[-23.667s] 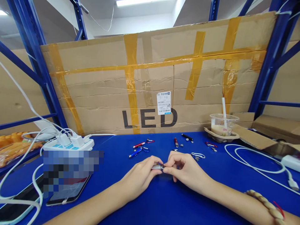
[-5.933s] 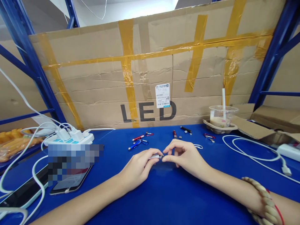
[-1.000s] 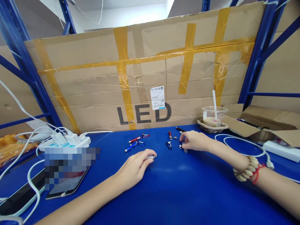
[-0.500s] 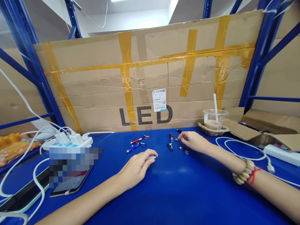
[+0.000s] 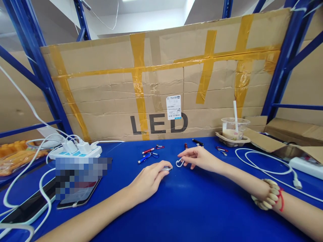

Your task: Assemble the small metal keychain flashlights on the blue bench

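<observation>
My left hand [image 5: 148,178] rests on the blue table [image 5: 191,208] with its fingers closed round a small silver keychain flashlight [image 5: 167,168], whose tip pokes out toward the right. My right hand [image 5: 198,157] sits just right of it, pinching a silver carabiner clip [image 5: 179,162] between thumb and forefinger, close to the flashlight's tip. Behind the hands lie a red flashlight [image 5: 148,151], a blue flashlight [image 5: 144,158] with a clip, a second red flashlight [image 5: 186,146], a black flashlight [image 5: 197,142] and a red clip [image 5: 221,149].
A taped cardboard sheet marked LED [image 5: 161,87] stands along the back. A drink cup with a straw [image 5: 233,129] sits at back right beside white cables [image 5: 267,168]. A white power strip [image 5: 75,151], phones [image 5: 75,195] and cables fill the left side.
My right hand has come back from the small parts near the back toward my left hand, now holding a silver carabiner clip. My left hand has stayed put on the silver flashlight.
</observation>
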`<action>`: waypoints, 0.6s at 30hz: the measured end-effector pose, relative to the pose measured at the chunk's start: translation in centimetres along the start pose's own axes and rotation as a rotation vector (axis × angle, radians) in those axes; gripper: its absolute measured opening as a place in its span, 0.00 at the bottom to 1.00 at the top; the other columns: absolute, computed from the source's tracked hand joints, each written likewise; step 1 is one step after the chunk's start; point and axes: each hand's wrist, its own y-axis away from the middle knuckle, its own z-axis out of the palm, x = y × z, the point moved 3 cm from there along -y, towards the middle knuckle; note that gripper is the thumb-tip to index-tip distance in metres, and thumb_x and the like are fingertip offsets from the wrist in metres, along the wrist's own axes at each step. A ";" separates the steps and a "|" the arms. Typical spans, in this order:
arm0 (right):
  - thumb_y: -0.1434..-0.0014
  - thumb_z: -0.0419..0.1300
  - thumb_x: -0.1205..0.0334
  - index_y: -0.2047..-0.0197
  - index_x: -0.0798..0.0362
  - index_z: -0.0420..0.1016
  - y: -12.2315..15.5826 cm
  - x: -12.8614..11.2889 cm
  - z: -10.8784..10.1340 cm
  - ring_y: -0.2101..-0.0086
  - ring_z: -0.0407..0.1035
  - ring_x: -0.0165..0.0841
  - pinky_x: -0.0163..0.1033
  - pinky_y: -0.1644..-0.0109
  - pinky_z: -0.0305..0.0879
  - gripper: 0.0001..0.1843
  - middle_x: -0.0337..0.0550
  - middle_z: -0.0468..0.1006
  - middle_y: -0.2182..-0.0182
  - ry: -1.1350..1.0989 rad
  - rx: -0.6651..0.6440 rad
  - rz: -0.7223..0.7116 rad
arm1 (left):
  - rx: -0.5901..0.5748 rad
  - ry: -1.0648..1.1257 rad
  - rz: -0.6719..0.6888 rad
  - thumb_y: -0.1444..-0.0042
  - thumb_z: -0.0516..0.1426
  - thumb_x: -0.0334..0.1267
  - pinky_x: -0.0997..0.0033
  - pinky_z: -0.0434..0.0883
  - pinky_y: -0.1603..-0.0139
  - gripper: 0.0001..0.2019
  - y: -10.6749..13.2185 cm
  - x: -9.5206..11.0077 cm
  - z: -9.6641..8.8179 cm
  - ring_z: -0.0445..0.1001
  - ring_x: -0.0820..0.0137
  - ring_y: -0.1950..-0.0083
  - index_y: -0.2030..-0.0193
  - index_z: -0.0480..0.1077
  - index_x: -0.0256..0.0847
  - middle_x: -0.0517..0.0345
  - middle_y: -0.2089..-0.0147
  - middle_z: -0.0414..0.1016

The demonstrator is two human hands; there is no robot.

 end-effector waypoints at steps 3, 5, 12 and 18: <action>0.48 0.57 0.56 0.58 0.59 0.74 -0.1 0.4 0.1 0.72 0.69 0.28 0.31 0.73 0.67 0.18 0.46 0.76 0.70 0.144 -0.002 -0.073 | -0.003 0.002 0.001 0.37 0.42 0.38 0.74 0.64 0.58 0.12 0.0 -0.1 0.0 0.69 0.72 0.63 0.52 0.61 0.45 0.60 0.64 0.69; 0.48 0.57 0.56 0.59 0.58 0.75 0.0 0.3 0.0 0.72 0.69 0.28 0.33 0.69 0.67 0.16 0.45 0.75 0.69 0.274 0.013 -0.155 | -0.005 0.002 0.003 0.38 0.42 0.38 0.74 0.64 0.58 0.12 0.0 -0.1 0.1 0.69 0.72 0.63 0.52 0.61 0.45 0.60 0.65 0.69; 0.47 0.60 0.59 0.55 0.53 0.74 0.6 -0.2 0.1 0.67 0.68 0.29 0.34 0.60 0.65 0.16 0.44 0.73 0.64 0.528 -0.035 -0.322 | -0.005 0.004 -0.009 0.38 0.42 0.38 0.75 0.63 0.60 0.11 -0.1 -0.2 0.1 0.68 0.73 0.65 0.52 0.61 0.44 0.61 0.68 0.68; 0.40 0.50 0.61 0.53 0.49 0.73 1.2 -0.8 0.8 0.62 0.68 0.31 0.35 0.58 0.64 0.15 0.44 0.71 0.61 0.804 -0.075 -0.351 | -0.002 0.018 -0.013 0.38 0.42 0.37 0.75 0.62 0.63 0.11 -0.1 -0.2 0.1 0.67 0.73 0.67 0.52 0.61 0.44 0.61 0.68 0.67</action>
